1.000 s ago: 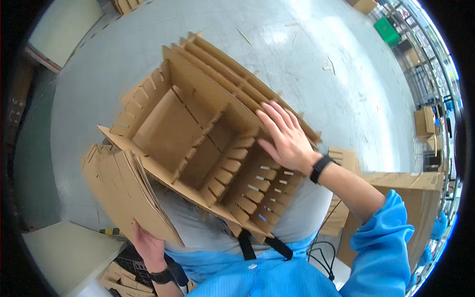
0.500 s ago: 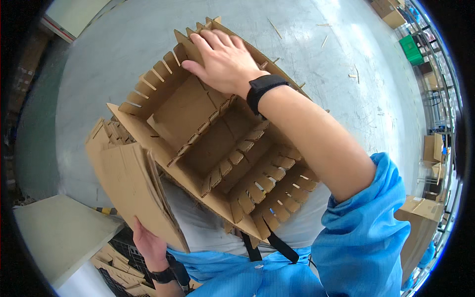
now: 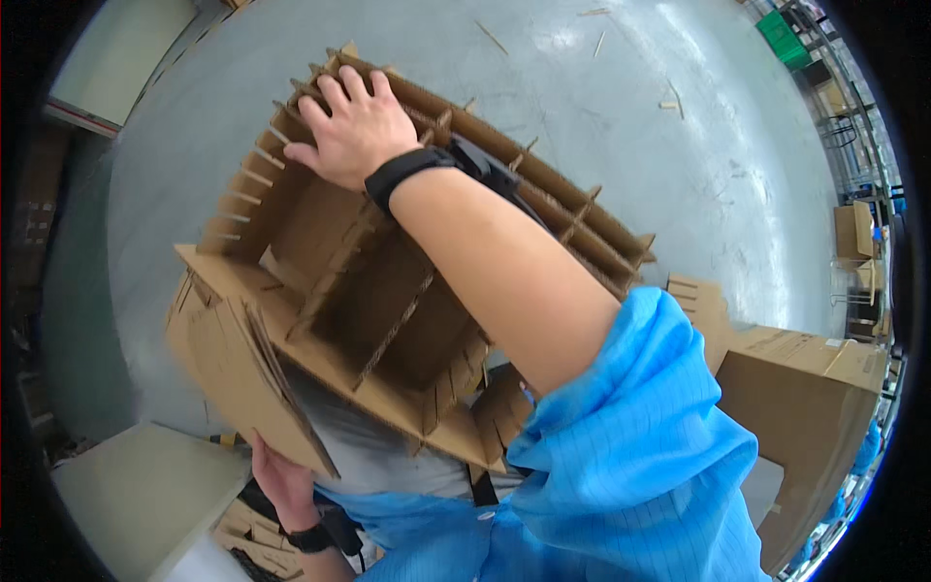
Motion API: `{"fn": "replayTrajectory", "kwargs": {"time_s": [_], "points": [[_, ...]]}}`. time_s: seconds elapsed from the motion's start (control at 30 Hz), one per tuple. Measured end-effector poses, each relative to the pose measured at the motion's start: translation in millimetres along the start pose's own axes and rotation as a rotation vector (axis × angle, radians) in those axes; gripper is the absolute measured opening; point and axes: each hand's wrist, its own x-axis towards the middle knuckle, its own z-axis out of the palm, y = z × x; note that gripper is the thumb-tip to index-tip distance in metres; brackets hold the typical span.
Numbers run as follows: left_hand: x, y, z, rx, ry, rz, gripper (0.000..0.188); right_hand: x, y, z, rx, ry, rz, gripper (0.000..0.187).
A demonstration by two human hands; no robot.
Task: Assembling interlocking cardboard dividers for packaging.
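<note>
A brown cardboard divider grid (image 3: 233, 279) of interlocking slotted strips lies tilted in front of me. My right hand (image 3: 357, 131) rests on its far left corner, fingers spread over the upper edges of the strips. Under and beside those fingers runs a slotted cross strip (image 3: 242, 199) with its row of slits upward. My left hand (image 3: 281, 477) grips a stack of flat cardboard pieces (image 3: 254, 373) by its lower end, to the left of the grid. My right forearm hides much of the grid's right part. Black straps are round both wrists.
A large cardboard box (image 3: 805, 398) stands at the right, with a slotted cardboard piece (image 3: 693, 296) beside it. More cardboard pieces (image 3: 257, 538) lie at the lower left by a pale cabinet (image 3: 145, 485). Scraps lie on the grey floor (image 3: 621, 116); a green crate (image 3: 784, 41) is at the upper right.
My right hand has shifted left in the view, still over the grid's far corner. The grid has turned slightly, and its near cross strips are less fanned. My left hand keeps the stack.
</note>
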Motion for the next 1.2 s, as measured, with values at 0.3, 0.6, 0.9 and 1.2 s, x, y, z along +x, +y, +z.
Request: {"fn": "replayTrajectory", "kwargs": {"time_s": [0.3,0.6,0.9,1.2], "points": [[-13.8,0.8,-20.4,0.069,-0.029,0.139,0.035,-134.9,42.5,-117.1,0.082,-0.166,-0.147,0.059],[6.6,1.9,-15.5,0.068,-0.064,0.111,0.037,-192.8,58.1,-141.4,-0.062,-0.269,0.035,0.062],[-17.9,-26.8,20.4,0.28,0.102,0.365,0.034,-176.6,6.4,-171.7,0.172,-0.112,0.139,0.052],[-175.9,-43.3,70.1,1.274,0.275,0.73,0.048,-201.0,-155.7,-230.7,0.933,-0.413,-0.058,0.076]]}}
